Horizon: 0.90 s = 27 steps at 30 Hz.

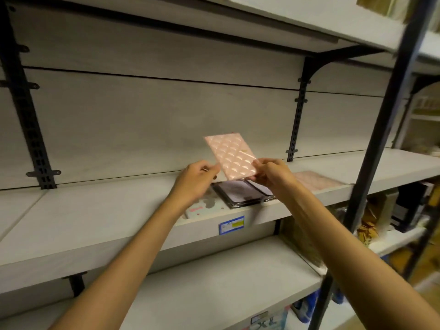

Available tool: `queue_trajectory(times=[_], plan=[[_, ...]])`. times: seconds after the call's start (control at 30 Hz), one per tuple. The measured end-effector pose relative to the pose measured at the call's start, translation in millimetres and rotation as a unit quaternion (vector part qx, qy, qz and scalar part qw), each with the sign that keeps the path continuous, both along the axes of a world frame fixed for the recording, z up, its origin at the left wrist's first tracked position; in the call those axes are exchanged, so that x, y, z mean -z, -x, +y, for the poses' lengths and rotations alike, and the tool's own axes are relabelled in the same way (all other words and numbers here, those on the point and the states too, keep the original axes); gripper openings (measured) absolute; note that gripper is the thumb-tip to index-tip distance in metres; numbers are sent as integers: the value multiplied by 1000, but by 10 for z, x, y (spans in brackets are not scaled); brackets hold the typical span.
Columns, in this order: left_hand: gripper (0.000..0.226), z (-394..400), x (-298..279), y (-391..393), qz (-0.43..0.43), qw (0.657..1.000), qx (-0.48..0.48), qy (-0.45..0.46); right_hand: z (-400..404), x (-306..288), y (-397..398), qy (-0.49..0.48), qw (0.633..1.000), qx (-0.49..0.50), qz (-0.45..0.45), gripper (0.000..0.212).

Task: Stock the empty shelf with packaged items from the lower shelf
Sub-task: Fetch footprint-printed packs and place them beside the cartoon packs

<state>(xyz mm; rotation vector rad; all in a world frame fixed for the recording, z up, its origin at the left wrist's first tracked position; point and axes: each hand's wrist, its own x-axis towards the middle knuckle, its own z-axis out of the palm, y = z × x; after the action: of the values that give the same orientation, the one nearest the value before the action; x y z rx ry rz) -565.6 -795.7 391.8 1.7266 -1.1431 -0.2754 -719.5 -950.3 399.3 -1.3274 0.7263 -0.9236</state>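
Both hands pinch a flat pink packet (230, 156), glossy with embossed scallops, above the pale wood-grain shelf (95, 220): left hand (194, 181) at its left edge, right hand (271, 173) at its lower right corner. A dark shiny packet (240, 195) lies flat beneath.

Left of the flat dark packet (242, 194) the shelf board (100, 217) lies bare (a pale packet (197, 208) beside it); a pink packet (316, 181) occupies the right

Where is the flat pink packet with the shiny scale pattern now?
In the head view, the flat pink packet is centre frame, pinched between both hands above the black-framed packet on the grey shelf.
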Motion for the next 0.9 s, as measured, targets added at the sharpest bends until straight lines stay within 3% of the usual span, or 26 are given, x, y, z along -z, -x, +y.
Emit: queue_trajectory(times=[0.13,0.27,0.37,0.47,0.9], plan=[[38,23,87,-129,-169,983,-64,-41,-470,-6,302,-5,996,91,21,12],[35,87,155,-219,-234,965,-97,-72,-895,-4,644,29,982,168,85,22],[32,107,171,-245,-234,964,-104,-72,-1120,38,862,47,963,222,146,30],[31,86,173,-242,-225,965,-110,-72,-1253,137,992,48,950,248,181,24],[18,-66,275,-220,-209,971,-95,-61,-1360,456,967,189,863,264,386,20]])
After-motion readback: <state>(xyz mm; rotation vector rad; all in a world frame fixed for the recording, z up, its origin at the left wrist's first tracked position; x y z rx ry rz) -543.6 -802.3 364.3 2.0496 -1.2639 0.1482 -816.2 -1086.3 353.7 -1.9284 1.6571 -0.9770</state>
